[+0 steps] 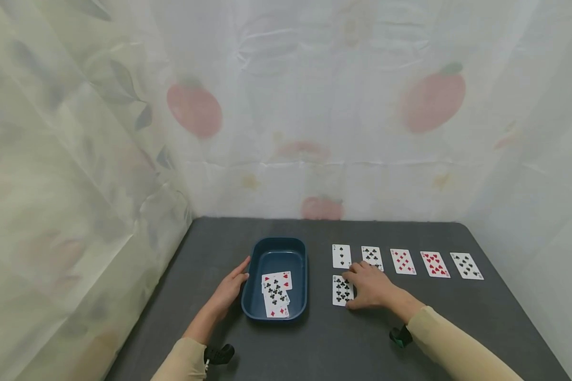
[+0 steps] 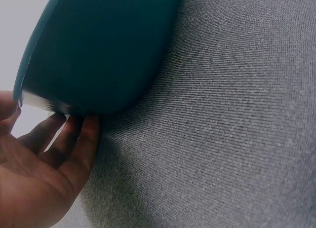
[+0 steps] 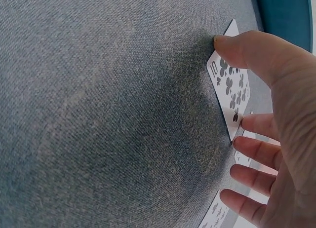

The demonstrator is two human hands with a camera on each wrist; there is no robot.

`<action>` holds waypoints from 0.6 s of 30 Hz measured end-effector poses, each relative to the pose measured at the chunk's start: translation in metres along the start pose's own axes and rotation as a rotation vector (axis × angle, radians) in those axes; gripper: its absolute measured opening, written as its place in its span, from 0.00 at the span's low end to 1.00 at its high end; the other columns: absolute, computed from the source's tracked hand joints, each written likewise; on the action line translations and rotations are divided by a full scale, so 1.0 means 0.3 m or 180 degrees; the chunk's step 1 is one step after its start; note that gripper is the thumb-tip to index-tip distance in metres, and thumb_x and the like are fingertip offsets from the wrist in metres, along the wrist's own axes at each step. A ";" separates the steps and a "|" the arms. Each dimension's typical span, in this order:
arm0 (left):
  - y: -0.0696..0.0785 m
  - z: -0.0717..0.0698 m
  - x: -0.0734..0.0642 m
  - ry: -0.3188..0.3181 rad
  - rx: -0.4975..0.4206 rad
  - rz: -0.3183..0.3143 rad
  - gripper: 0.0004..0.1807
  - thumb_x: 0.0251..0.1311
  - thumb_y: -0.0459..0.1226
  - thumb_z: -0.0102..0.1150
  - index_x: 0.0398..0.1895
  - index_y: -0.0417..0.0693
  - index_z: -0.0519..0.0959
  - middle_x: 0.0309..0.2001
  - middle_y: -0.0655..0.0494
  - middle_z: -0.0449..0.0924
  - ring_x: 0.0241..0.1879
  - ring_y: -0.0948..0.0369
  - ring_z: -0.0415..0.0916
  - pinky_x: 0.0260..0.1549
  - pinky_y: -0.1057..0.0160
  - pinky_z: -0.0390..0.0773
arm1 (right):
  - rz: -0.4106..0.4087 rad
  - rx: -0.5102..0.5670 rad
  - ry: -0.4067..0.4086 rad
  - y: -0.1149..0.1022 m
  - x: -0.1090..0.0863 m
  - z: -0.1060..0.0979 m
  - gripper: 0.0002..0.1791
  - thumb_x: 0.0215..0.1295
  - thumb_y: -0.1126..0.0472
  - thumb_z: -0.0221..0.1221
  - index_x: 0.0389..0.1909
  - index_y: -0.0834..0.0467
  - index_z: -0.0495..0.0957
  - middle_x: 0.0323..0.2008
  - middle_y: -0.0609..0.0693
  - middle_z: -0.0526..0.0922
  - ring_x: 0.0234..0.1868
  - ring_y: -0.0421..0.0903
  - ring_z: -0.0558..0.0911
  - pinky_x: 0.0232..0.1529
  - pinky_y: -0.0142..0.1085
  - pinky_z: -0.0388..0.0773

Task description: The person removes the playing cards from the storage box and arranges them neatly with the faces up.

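Note:
My right hand (image 1: 369, 286) holds a ten of clubs playing card (image 1: 341, 290) by its edges, thumb at the near corner and index finger toward the far edge. The card lies on or just over the dark table. In the right wrist view the thumb covers part of the ten of clubs (image 3: 228, 85), and the other fingers are spread. The left hand (image 1: 229, 288) rests against the left side of a blue tray (image 1: 307, 275), its fingers touching the outer wall (image 2: 98, 55). Several overlapping cards (image 1: 276, 295) lie face up inside the tray.
Beyond the right hand runs a row of face-up cards: a spades card (image 1: 341, 256), a clubs card (image 1: 372, 255) partly behind the fingers, a diamonds card (image 1: 402, 261), a hearts card (image 1: 435, 263) and a spades card (image 1: 466, 265). Patterned curtains (image 1: 314, 132) border the table (image 1: 324, 349).

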State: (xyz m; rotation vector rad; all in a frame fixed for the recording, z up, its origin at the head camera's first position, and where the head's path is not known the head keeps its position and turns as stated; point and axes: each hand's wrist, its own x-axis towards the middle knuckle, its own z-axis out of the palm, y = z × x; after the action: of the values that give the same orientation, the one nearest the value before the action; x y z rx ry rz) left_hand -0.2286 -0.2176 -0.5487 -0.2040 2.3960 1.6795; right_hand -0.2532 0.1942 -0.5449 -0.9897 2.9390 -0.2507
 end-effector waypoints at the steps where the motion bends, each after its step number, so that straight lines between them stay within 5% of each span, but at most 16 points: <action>1: -0.001 0.000 0.000 0.0005 -0.0003 0.0008 0.30 0.78 0.43 0.42 0.81 0.66 0.57 0.82 0.49 0.48 0.79 0.42 0.44 0.71 0.33 0.48 | 0.0004 0.0001 -0.0010 0.001 0.001 0.000 0.42 0.46 0.37 0.73 0.60 0.57 0.81 0.50 0.53 0.79 0.50 0.52 0.75 0.52 0.54 0.76; 10: -0.001 0.003 0.006 0.0004 0.0012 0.0018 0.30 0.78 0.43 0.42 0.81 0.66 0.57 0.82 0.50 0.48 0.79 0.43 0.44 0.71 0.33 0.46 | 0.0028 -0.0011 -0.0027 0.005 0.015 -0.002 0.43 0.48 0.35 0.72 0.62 0.57 0.80 0.52 0.53 0.79 0.52 0.53 0.76 0.53 0.55 0.76; 18: -0.010 0.001 0.016 0.0019 0.0010 -0.0003 0.30 0.78 0.43 0.42 0.82 0.66 0.57 0.81 0.51 0.49 0.79 0.44 0.44 0.72 0.34 0.46 | -0.0164 0.0052 0.0495 -0.033 0.051 -0.042 0.40 0.56 0.40 0.71 0.66 0.57 0.77 0.58 0.54 0.78 0.58 0.56 0.74 0.56 0.55 0.75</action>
State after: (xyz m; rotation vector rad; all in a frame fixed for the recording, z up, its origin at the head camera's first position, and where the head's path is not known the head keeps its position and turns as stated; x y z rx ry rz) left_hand -0.2326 -0.2182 -0.5528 -0.2099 2.4022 1.6770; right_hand -0.2604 0.1789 -0.5304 -1.0928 3.0461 -0.3687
